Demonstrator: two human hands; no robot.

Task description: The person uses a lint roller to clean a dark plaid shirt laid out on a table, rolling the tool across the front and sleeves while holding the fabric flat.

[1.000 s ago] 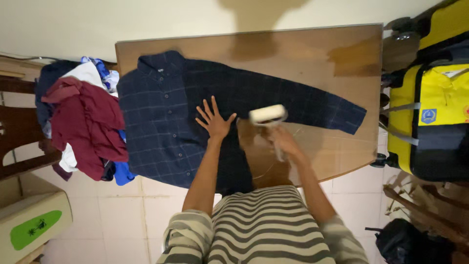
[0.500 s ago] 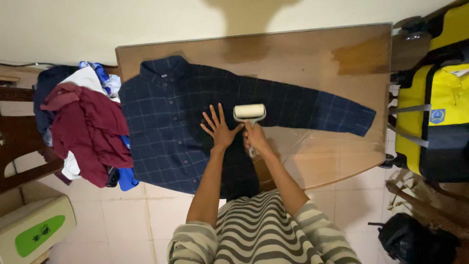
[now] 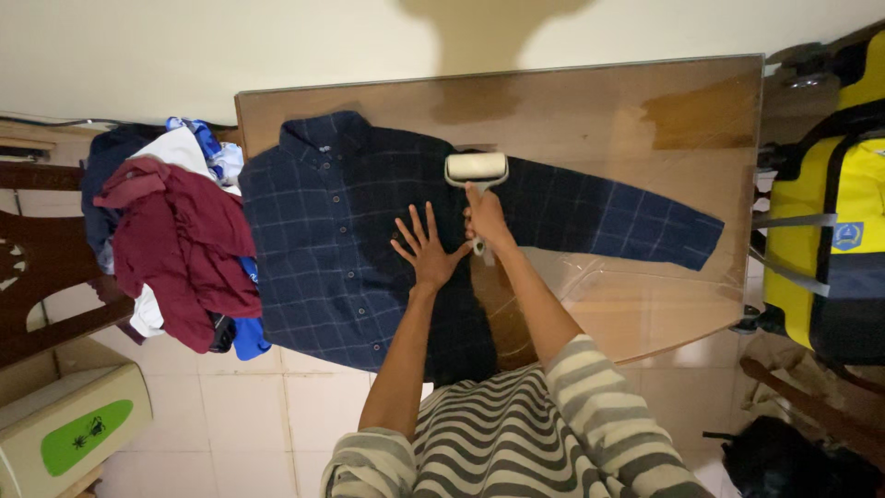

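Note:
A dark blue checked shirt (image 3: 341, 231) lies spread flat on a brown wooden table (image 3: 599, 111), collar toward the wall, one sleeve stretched out to the right. My left hand (image 3: 426, 247) presses flat on the shirt's body, fingers spread. Just to its right, my right hand (image 3: 487, 219) grips the handle of a white lint roller (image 3: 476, 168). The roller's head rests on the shirt near the shoulder where the sleeve begins.
A heap of maroon, white and blue clothes (image 3: 175, 231) lies on a dark wooden chair (image 3: 37, 267) left of the table. A yellow and black suitcase (image 3: 825, 212) stands at the right. A cream box with a green label (image 3: 69, 424) sits on the tiled floor, lower left.
My right hand has pushed the lint roller away from me, from the table surface beside the sleeve up onto the shirt's shoulder. My left hand stays pressed on the shirt.

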